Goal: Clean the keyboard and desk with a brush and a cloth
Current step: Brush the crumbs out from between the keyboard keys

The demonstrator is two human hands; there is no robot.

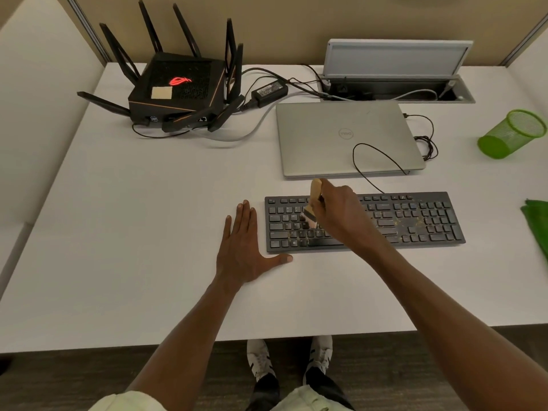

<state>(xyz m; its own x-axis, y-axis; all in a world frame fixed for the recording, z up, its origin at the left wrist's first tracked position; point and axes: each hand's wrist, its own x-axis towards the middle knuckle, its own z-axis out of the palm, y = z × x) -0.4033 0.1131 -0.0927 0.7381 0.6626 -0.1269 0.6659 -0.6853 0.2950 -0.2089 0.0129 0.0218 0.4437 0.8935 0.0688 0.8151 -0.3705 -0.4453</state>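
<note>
One brush is at work on the black keyboard, which lies on the white desk at about 6 o'clock from the closed laptop. The right hand grips the wooden handle, fingers curled round it, bristles down on the left-hand letter keys. The left hand rests flat and spread on the desk, its thumb just beside the keyboard's near left corner — a sensible brace. Yellowish crumbs show toward 3 o'clock on the keys, so that stretch probably needs brushing yet. To do this well, short strokes along the key rows in one direction, bristles angled into the gaps, should carry debris off an edge rather than push it deeper. The green cloth waits at the desk's 3 o'clock edge — near a tipped green mesh cup.
</note>
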